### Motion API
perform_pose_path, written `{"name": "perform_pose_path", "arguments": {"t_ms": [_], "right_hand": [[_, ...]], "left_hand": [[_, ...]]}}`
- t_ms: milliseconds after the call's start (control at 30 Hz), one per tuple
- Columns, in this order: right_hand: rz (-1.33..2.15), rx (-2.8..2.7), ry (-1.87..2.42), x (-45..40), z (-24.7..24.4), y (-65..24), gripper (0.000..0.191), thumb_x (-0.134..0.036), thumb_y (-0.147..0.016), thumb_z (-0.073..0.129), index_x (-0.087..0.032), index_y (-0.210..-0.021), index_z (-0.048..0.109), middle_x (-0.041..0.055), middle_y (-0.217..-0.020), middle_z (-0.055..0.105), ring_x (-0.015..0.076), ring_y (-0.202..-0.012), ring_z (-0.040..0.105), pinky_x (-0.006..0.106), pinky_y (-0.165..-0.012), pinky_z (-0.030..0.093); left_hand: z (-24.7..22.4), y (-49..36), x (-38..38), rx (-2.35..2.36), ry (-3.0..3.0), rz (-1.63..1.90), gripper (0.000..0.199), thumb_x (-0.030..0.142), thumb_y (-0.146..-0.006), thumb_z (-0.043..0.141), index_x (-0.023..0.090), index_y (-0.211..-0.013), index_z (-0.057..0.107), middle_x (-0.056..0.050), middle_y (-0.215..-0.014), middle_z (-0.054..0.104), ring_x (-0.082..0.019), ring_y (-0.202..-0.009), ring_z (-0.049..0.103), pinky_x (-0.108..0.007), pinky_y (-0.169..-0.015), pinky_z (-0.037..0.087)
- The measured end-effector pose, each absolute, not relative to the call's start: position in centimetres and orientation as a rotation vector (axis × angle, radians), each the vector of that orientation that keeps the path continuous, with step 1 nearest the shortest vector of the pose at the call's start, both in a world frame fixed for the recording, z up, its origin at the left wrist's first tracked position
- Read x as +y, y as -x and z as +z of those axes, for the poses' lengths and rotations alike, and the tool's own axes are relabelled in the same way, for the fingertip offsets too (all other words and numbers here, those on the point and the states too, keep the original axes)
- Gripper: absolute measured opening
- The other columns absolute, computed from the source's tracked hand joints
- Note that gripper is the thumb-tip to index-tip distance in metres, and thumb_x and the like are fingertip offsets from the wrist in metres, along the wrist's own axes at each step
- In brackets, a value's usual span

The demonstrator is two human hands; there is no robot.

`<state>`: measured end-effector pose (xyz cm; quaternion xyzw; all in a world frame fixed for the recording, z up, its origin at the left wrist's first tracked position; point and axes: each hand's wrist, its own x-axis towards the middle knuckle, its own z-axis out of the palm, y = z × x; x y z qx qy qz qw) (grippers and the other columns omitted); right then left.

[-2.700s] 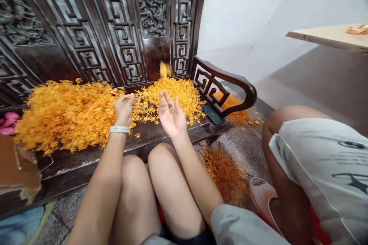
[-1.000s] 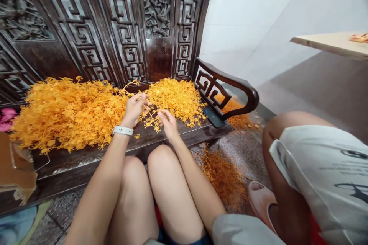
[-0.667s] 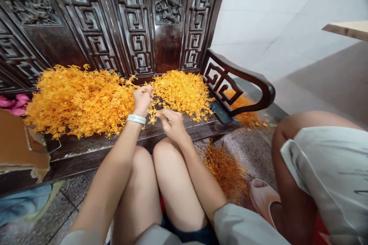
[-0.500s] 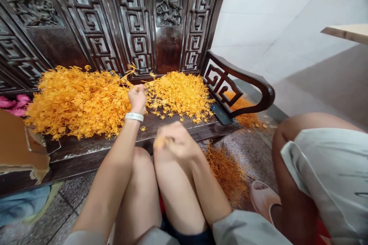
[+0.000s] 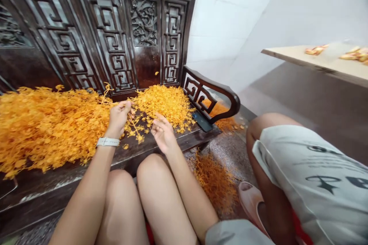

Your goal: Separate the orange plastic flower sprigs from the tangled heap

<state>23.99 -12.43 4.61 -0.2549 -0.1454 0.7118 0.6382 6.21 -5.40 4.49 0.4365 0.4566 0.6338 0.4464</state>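
My left hand [image 5: 119, 116], with a pale band at the wrist, pinches a yellow plastic flower sprig [image 5: 132, 123] whose stems stick out on both sides of the fingers. To its right, my right hand [image 5: 163, 132] has its fingers apart and holds nothing that shows. A large heap of orange-yellow sprigs [image 5: 51, 126] covers the bench at the left. Behind and between the hands, a smaller pile of loose yellow flower heads [image 5: 165, 101] lies near the armrest. One small yellow piece [image 5: 156, 73] shows against the bench back.
A dark phone [image 5: 202, 121] lies beside the carved armrest [image 5: 234, 101]. Orange stems [image 5: 215, 180] are heaped on the floor below. At the right are another person's leg and pale shorts [image 5: 310, 164], and a wooden board [image 5: 287, 54] bearing items.
The view has shifted, showing more of the board. My right hand has risen from above the knees to the bench edge and opened. My left hand still holds a sprig.
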Motion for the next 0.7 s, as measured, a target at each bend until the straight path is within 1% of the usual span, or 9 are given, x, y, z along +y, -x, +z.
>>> {"name": "perform_pose_path", "arguments": {"t_ms": [100,200,300,367,433,533,600,667,700], "right_hand": [[1.536,-0.587,0.646,-12.1,3.7,-23.8,0.037,-0.030,-0.083,0.086,-0.018,-0.113,0.069,0.0021,-0.092,0.077,0.0102,-0.066,0.069,0.020,-0.059,0.058],[1.507,-0.717,0.638,-11.2,3.4,-23.6,0.034,-0.045,-0.087,0.082,-0.017,-0.102,0.070,0.0030,-0.087,0.076,0.0092,-0.063,0.066,0.020,-0.060,0.057],[1.458,-0.789,0.673,-11.0,3.3,-23.9,0.033,-0.047,-0.090,0.078,-0.016,-0.084,0.071,-0.0009,-0.068,0.067,0.0067,-0.055,0.057,0.016,-0.055,0.050],[1.541,-0.974,0.664,-12.1,3.6,-24.4,0.035,-0.046,-0.088,0.080,-0.016,-0.073,0.071,-0.0024,-0.061,0.064,0.0059,-0.050,0.053,0.015,-0.050,0.044],[1.865,-1.420,0.468,-14.4,4.3,-24.7,0.030,-0.044,-0.086,0.084,-0.016,-0.076,0.077,0.0014,-0.070,0.072,0.0089,-0.057,0.061,0.017,-0.054,0.047],[2.355,-2.028,-0.295,-18.9,5.6,-24.8,0.025,-0.043,-0.091,0.080,-0.019,-0.087,0.085,0.0089,-0.091,0.081,0.0194,-0.087,0.077,0.022,-0.079,0.058],[2.379,-1.994,-0.592,-20.6,6.5,-24.6,0.028,-0.046,-0.093,0.076,-0.022,-0.082,0.085,0.0104,-0.088,0.080,0.0210,-0.089,0.078,0.023,-0.087,0.058],[2.240,-1.700,-0.474,-20.1,7.3,-24.5,0.025,-0.048,-0.088,0.081,-0.025,-0.078,0.083,0.0080,-0.078,0.077,0.0191,-0.073,0.073,0.025,-0.077,0.059],[2.155,-1.548,-0.368,-19.1,7.5,-24.3,0.024,-0.050,-0.086,0.083,-0.026,-0.082,0.082,0.0053,-0.077,0.075,0.0169,-0.067,0.069,0.025,-0.070,0.057]], "left_hand": [[4.7,-7.1,-5.9,1.078,-1.256,1.470,0.029,0.045,-0.084,0.079,0.016,-0.089,0.075,-0.003,-0.064,0.066,-0.014,-0.045,0.056,-0.023,-0.039,0.040],[5.1,-7.7,-6.5,1.080,-1.425,1.378,0.028,0.043,-0.084,0.078,0.015,-0.081,0.075,-0.004,-0.062,0.066,-0.014,-0.045,0.056,-0.023,-0.041,0.042],[5.2,-7.7,-6.3,1.118,-1.458,1.365,0.024,0.039,-0.085,0.076,0.016,-0.079,0.074,-0.004,-0.060,0.065,-0.014,-0.046,0.057,-0.023,-0.041,0.042],[4.9,-7.0,-5.7,1.197,-1.282,1.550,0.017,0.032,-0.085,0.073,0.017,-0.077,0.071,-0.002,-0.060,0.063,-0.013,-0.046,0.056,-0.022,-0.042,0.041],[4.3,-5.8,-4.9,1.286,-1.020,1.774,0.012,0.025,-0.085,0.068,0.019,-0.076,0.066,0.001,-0.060,0.060,-0.011,-0.044,0.052,-0.021,-0.041,0.037],[3.5,-4.0,-4.3,1.355,-0.867,1.807,0.012,0.025,-0.087,0.066,0.019,-0.077,0.063,0.003,-0.060,0.057,-0.010,-0.044,0.049,-0.020,-0.041,0.035],[3.3,-3.4,-4.5,1.351,-0.899,1.739,0.014,0.030,-0.088,0.068,0.018,-0.080,0.065,0.002,-0.062,0.058,-0.010,-0.046,0.049,-0.020,-0.043,0.036],[3.4,-3.3,-4.9,1.320,-0.943,1.722,0.016,0.034,-0.088,0.070,0.018,-0.083,0.068,0.002,-0.062,0.058,-0.010,-0.047,0.051,-0.020,-0.043,0.036],[3.5,-3.4,-5.1,1.301,-0.968,1.714,0.018,0.035,-0.088,0.070,0.018,-0.084,0.070,0.001,-0.062,0.059,-0.010,-0.047,0.052,-0.020,-0.043,0.036]]}}
